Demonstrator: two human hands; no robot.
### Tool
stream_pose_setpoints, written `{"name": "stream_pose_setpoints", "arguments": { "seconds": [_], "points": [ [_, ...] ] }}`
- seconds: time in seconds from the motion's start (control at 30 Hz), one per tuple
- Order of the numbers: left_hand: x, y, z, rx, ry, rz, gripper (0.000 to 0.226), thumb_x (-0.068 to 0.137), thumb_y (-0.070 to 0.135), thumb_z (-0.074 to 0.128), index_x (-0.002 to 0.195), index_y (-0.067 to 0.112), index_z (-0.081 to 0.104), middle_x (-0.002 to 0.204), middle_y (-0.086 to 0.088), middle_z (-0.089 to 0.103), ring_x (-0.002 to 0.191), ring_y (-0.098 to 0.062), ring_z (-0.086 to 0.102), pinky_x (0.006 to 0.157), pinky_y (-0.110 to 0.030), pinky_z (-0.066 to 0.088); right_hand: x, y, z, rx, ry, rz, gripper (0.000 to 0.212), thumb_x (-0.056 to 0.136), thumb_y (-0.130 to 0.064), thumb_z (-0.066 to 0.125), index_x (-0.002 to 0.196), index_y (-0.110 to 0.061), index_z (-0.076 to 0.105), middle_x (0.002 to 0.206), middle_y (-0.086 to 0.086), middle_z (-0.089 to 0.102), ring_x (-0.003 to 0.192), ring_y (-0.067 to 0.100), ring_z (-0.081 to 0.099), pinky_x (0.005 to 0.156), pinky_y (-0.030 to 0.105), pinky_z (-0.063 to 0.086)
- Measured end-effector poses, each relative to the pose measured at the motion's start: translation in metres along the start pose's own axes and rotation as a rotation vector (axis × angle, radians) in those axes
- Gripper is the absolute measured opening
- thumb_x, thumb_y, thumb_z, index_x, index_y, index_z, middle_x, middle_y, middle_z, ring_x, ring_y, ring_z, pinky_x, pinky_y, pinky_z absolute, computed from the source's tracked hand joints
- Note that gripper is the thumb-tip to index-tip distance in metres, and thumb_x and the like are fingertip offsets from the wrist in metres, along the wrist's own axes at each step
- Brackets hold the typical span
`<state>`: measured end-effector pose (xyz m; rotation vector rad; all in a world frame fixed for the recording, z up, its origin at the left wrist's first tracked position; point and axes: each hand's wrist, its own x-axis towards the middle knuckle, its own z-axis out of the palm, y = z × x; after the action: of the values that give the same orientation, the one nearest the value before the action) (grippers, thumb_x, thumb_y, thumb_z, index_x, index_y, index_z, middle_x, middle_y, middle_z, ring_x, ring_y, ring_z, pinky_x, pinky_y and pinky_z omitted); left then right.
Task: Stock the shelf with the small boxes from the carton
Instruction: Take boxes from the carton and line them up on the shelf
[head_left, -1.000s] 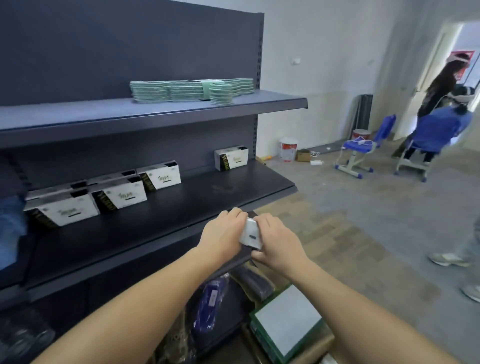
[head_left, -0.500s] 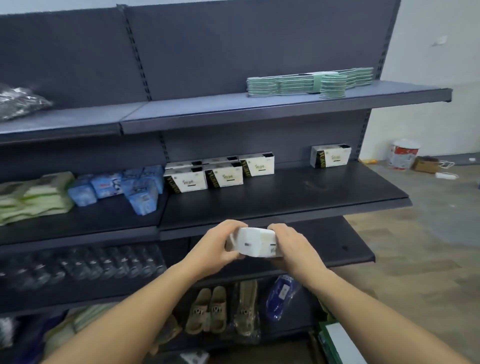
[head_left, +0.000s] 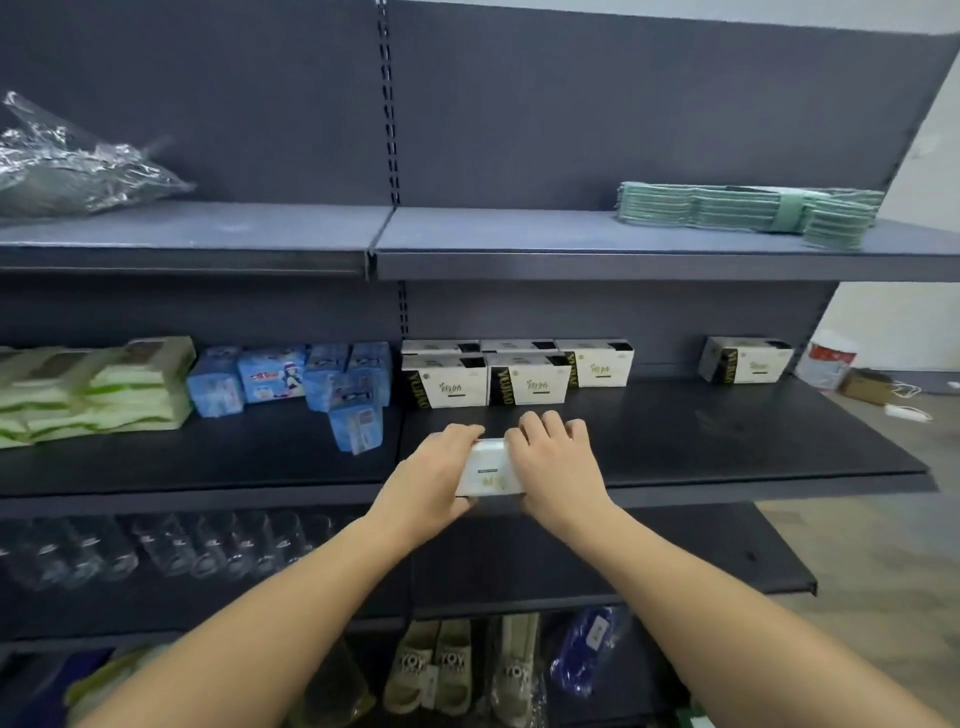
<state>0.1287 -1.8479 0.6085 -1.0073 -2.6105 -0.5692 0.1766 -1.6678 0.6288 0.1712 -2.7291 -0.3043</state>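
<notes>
We are viewing a dark shelving unit from head height. Both hands are clamping one small white box (head_left: 485, 470) over the front part of the middle shelf (head_left: 727, 447): the left hand (head_left: 431, 480) is curling round its left end, and the right hand (head_left: 558, 467) is curling over its top and right end. Whether the box is touching the shelf we cannot tell. Behind it, a cluster of matching white boxes (head_left: 519, 371) is standing against the back panel, and a single white box (head_left: 745, 359) is sitting well apart to the right. Blue packets (head_left: 291, 374) are occupying the neighbouring bay. A green banded stack (head_left: 748, 210) is lying on the upper shelf (head_left: 519, 234).
</notes>
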Motion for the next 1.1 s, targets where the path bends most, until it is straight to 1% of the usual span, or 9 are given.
{"name": "stream_pose_setpoints", "arguments": {
  "seconds": [0.13, 0.23, 0.33, 0.47, 0.6, 0.7, 0.8, 0.87, 1.1],
  "points": [
    [0.012, -0.041, -0.010, -0.048, 0.023, 0.059, 0.064, 0.076, 0.010, 0.075, 0.133, 0.016, 0.048, 0.128, 0.003, 0.043, 0.114, -0.016, 0.048, 0.091, -0.034, 0.049, 0.026, -0.009, 0.006, 0.050, 0.013, 0.000, 0.067, 0.049, -0.031, 0.087, 0.108, -0.016, 0.061, 0.104, 0.002, 0.060, 0.093, 0.024, 0.057, 0.074, 0.037, 0.042],
    [0.019, -0.065, -0.021, -0.083, 0.039, 0.072, 0.060, 0.077, 0.010, 0.074, 0.131, 0.015, 0.049, 0.129, 0.001, 0.044, 0.115, -0.016, 0.048, 0.095, -0.030, 0.045, 0.038, -0.008, 0.006, 0.131, -0.027, -0.014, 0.068, 0.067, -0.024, 0.082, 0.127, -0.014, 0.051, 0.120, 0.002, 0.058, 0.109, 0.023, 0.056, 0.087, 0.035, 0.046],
    [0.034, -0.068, -0.026, 0.024, -0.022, 0.065, 0.058, 0.078, 0.017, 0.074, 0.129, 0.018, 0.048, 0.127, 0.001, 0.048, 0.116, -0.019, 0.047, 0.092, -0.038, 0.048, 0.047, -0.002, 0.007, 0.220, -0.058, -0.012, 0.062, 0.078, -0.022, 0.075, 0.131, -0.014, 0.046, 0.125, 0.002, 0.054, 0.114, 0.021, 0.052, 0.091, 0.032, 0.047],
    [0.060, -0.057, -0.022, 0.227, -0.126, 0.058, 0.059, 0.079, 0.026, 0.075, 0.129, 0.018, 0.046, 0.128, 0.000, 0.050, 0.117, -0.021, 0.046, 0.090, -0.038, 0.049, 0.057, 0.019, 0.014, 0.297, -0.108, 0.013, 0.061, 0.076, -0.025, 0.076, 0.129, -0.016, 0.047, 0.124, 0.000, 0.053, 0.113, 0.020, 0.050, 0.088, 0.031, 0.046],
    [0.086, -0.048, -0.013, 0.121, -0.162, -0.002, 0.055, 0.078, 0.024, 0.076, 0.127, 0.018, 0.052, 0.123, 0.000, 0.055, 0.113, -0.020, 0.053, 0.088, -0.034, 0.048, 0.071, 0.047, 0.026, 0.320, -0.160, 0.026, 0.064, 0.073, -0.028, 0.077, 0.128, -0.016, 0.047, 0.124, 0.002, 0.054, 0.111, 0.022, 0.053, 0.086, 0.033, 0.048],
    [0.109, -0.046, -0.006, -0.077, -0.271, -0.170, 0.071, 0.072, 0.022, 0.081, 0.135, 0.023, 0.049, 0.127, 0.002, 0.059, 0.114, -0.017, 0.056, 0.093, -0.032, 0.049, 0.081, 0.073, 0.031, 0.438, -0.241, 0.043, 0.076, 0.075, -0.032, 0.075, 0.141, -0.018, 0.038, 0.136, 0.003, 0.047, 0.116, 0.025, 0.054, 0.091, 0.034, 0.049],
    [0.130, -0.049, -0.006, -0.208, -0.420, -0.305, 0.087, 0.074, 0.021, 0.082, 0.148, 0.023, 0.036, 0.145, 0.003, 0.048, 0.128, -0.016, 0.048, 0.101, -0.022, 0.039, 0.093, 0.096, 0.031, 0.532, -0.344, 0.002, 0.081, 0.080, -0.036, 0.072, 0.148, -0.025, 0.029, 0.144, 0.001, 0.040, 0.119, 0.023, 0.052, 0.087, 0.028, 0.046],
    [0.140, -0.048, -0.012, -0.200, -0.487, -0.305, 0.084, 0.080, 0.020, 0.079, 0.150, 0.021, 0.033, 0.149, 0.004, 0.041, 0.133, -0.016, 0.042, 0.099, -0.019, 0.032, 0.101, 0.104, 0.033, 0.568, -0.393, -0.022, 0.083, 0.082, -0.038, 0.072, 0.150, -0.026, 0.026, 0.146, 0.000, 0.039, 0.122, 0.022, 0.050, 0.087, 0.026, 0.042],
    [0.153, -0.062, -0.004, -0.198, -0.533, -0.339, 0.068, 0.079, 0.021, 0.079, 0.139, 0.025, 0.047, 0.136, 0.007, 0.052, 0.123, -0.015, 0.050, 0.104, -0.033, 0.043, 0.126, 0.111, 0.051, 0.640, -0.514, -0.038, 0.088, 0.082, -0.042, 0.073, 0.152, -0.029, 0.022, 0.154, -0.002, 0.033, 0.135, 0.019, 0.039, 0.106, 0.034, 0.039]
  ]
}}
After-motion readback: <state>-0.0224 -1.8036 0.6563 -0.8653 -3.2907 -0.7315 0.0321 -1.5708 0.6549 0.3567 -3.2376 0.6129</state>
